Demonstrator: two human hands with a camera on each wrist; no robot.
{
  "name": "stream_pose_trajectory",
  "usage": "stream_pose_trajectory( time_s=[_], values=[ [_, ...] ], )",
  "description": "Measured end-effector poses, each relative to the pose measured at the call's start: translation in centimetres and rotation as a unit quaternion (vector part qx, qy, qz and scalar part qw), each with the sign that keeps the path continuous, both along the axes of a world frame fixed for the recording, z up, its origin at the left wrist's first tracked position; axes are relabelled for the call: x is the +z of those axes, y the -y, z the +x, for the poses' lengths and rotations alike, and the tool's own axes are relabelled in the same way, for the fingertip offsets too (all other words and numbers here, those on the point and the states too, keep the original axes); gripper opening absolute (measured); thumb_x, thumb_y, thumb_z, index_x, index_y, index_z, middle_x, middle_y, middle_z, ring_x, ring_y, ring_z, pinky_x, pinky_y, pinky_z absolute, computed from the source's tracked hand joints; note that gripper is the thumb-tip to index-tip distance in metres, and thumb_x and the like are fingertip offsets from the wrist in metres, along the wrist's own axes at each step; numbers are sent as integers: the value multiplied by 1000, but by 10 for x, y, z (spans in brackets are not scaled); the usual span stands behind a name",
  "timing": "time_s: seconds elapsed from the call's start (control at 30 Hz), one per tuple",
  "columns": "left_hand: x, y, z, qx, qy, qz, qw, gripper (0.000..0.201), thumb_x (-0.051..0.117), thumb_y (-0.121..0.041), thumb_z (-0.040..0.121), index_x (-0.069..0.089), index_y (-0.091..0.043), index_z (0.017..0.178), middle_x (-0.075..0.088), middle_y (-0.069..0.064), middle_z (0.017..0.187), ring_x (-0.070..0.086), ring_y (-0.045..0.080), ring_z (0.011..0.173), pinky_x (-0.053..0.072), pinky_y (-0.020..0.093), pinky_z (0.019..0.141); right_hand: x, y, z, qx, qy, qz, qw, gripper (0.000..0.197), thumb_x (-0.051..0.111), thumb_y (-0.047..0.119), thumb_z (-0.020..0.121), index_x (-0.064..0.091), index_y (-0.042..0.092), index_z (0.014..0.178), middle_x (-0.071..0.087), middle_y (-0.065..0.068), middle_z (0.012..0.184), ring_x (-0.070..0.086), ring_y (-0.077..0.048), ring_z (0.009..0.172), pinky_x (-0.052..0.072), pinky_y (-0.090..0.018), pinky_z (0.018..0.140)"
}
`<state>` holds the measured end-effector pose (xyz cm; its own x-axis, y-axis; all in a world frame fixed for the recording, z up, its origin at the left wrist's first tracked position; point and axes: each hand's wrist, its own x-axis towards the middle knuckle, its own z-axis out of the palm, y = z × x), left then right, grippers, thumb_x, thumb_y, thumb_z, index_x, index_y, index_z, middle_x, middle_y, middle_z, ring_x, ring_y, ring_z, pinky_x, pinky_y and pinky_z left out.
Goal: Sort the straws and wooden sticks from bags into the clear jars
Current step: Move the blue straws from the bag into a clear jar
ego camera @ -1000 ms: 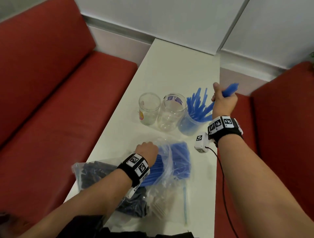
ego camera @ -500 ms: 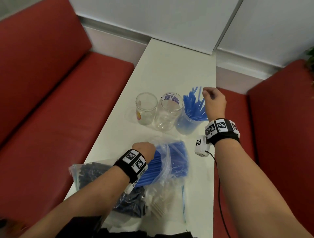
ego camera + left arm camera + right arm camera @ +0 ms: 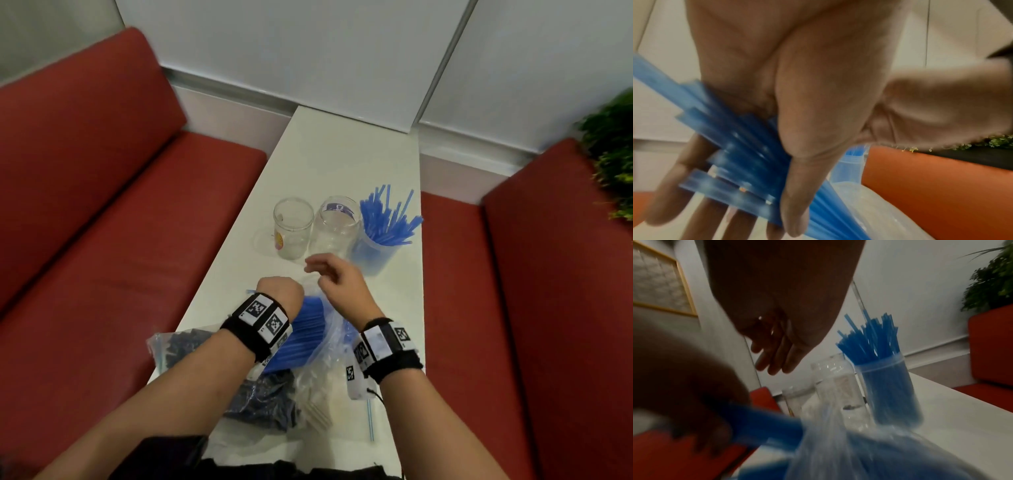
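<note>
My left hand [image 3: 281, 294] grips a bundle of blue straws [image 3: 731, 146] that sticks out of the mouth of a clear bag [image 3: 329, 329]; the thumb lies over the bundle. Just right of it my right hand [image 3: 329, 277] hovers above the bag, fingers [image 3: 774, 356] loose and holding nothing. Three clear jars stand behind in a row. The small left jar [image 3: 294, 226] and the middle jar [image 3: 337, 224] hold nothing I can see. The right jar [image 3: 376, 246] is packed with upright blue straws [image 3: 387, 216].
A bag of dark straws [image 3: 191, 346] lies at the near left of the white table [image 3: 342, 154], and a bag of wooden sticks [image 3: 318, 407] lies under my arms. Red benches [image 3: 102, 240] flank the narrow table. A plant [image 3: 613, 164] stands at the far right.
My right hand left its blue straws in the right jar and came back down beside my left hand, now with nothing in it. The left hand has kept its grip on the bundle in the bag.
</note>
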<state>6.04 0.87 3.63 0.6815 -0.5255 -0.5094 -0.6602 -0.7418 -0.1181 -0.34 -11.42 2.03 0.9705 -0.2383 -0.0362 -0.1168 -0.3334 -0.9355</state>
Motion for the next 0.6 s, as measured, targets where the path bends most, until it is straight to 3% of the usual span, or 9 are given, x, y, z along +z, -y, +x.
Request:
stream_pose_trajectory(
  time_s=[0.1,0.17,0.2,0.27,0.3,0.4,0.47,0.53,0.6],
  values=[
    [20,-3,-5,-5,9,12,1000,29,46,-12,101,61,-13,126,61,3,130,59,20,119,45,31,93,-27,-12,-10,121,-115,-53,985,63,59,-8,82,53,16,140,63,-3,134,58,-15,124,47,-30,104],
    [33,-4,-8,-10,5,14,1000,30,45,-10,102,61,-9,127,60,8,131,58,24,122,45,37,99,-34,-19,-8,143,-133,-123,973,59,70,1,83,55,16,138,64,-1,133,56,-12,121,43,-27,101],
    [42,-4,-10,-12,5,19,1000,30,45,-8,101,61,-7,127,60,9,132,57,26,122,44,39,101,-37,-22,-6,125,-121,-139,975,47,72,4,82,63,15,127,69,1,123,59,-10,112,45,-25,94],
    [62,-4,-17,-22,16,20,999,29,47,-6,100,62,-7,124,60,10,131,58,27,121,45,40,100,-37,-26,-3,64,-91,-147,983,15,72,3,82,69,18,84,70,23,81,58,9,80,42,-17,71],
    [74,-3,-20,-32,28,15,999,27,48,-7,99,64,-8,121,61,9,128,59,26,117,46,40,95,-38,-27,0,44,-86,-145,985,29,70,1,82,60,23,65,62,28,60,53,14,62,38,-15,60],
    [109,-6,-19,-96,99,-77,987,18,56,-29,95,67,-17,102,67,2,106,59,22,85,43,36,75,-35,-34,2,-1,-56,-58,997,35,67,4,84,51,16,55,49,13,45,45,3,47,38,-23,53],
    [129,-12,-10,-117,141,-176,967,33,47,-52,96,67,-25,98,67,-3,96,58,20,84,35,38,80,-29,-38,0,-33,-15,-11,999,40,71,24,88,46,18,58,45,0,53,44,-10,54,37,-29,54],
    [139,-15,-1,-123,167,-287,935,48,34,-64,96,66,-29,92,64,-10,86,58,15,83,34,39,83,-23,-39,-1,-50,5,3,999,43,70,42,88,45,20,60,43,-3,56,39,-12,54,34,-26,53],
    [138,-14,1,-118,122,-355,919,55,30,-67,95,65,-26,85,64,-10,79,59,12,78,42,36,80,-14,-40,1,-50,17,39,998,39,70,40,86,49,17,62,44,-3,56,40,-14,53,35,-26,52]
  ],
)
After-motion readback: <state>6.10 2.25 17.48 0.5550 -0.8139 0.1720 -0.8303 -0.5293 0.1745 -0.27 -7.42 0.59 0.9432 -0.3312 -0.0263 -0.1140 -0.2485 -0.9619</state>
